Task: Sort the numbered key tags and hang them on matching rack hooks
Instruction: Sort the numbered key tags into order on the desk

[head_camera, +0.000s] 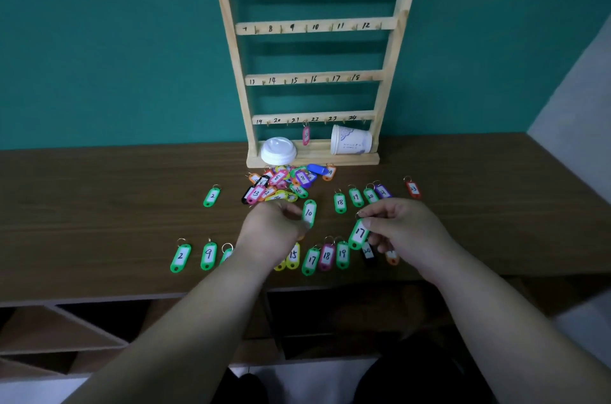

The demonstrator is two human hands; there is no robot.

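Green plastic tag 10 (309,213) sits at the fingertips of the left grip (274,228), whose fingers are curled and pinch the tag's near end. Long axis runs away from the person, nearly straight up in view, with the rounded far end toward the rack (314,27).

Right grip (403,225): thumb and forefinger closed on the thin metal ring (360,214) of green tag 17 (358,234). The tag lies just below and left of those fingertips. Long axis tilted, ring end far and right, slotted end near and left. White paper label, handwritten black number.

Brown wood-grain worktop (99,205) carries the other tags, all flat, oblong with rounded ends.
- Near row, long axes pointing roughly away: green 2 (180,257), green 9 (208,255), yellow 15 (293,256), another green 17 (311,260), pink 18 (326,256), green 19 (343,254). Some are partly hidden under the wrists.
- Far row, right of centre: green 18 (340,202), then 19, 20, a purple one, and a red tag (413,189) set apart.
- Mixed pile (281,182) in front of the rack base, overlapping, many colours.

Pale wooden rack stands against the teal wall, with four rails numbered 1 to 24 and small hooks. One pink tag (306,135) hangs from the bottom rail. A paper cup (350,140) lies on its side on the base, and a white lid (278,150) leans at the base's left end.
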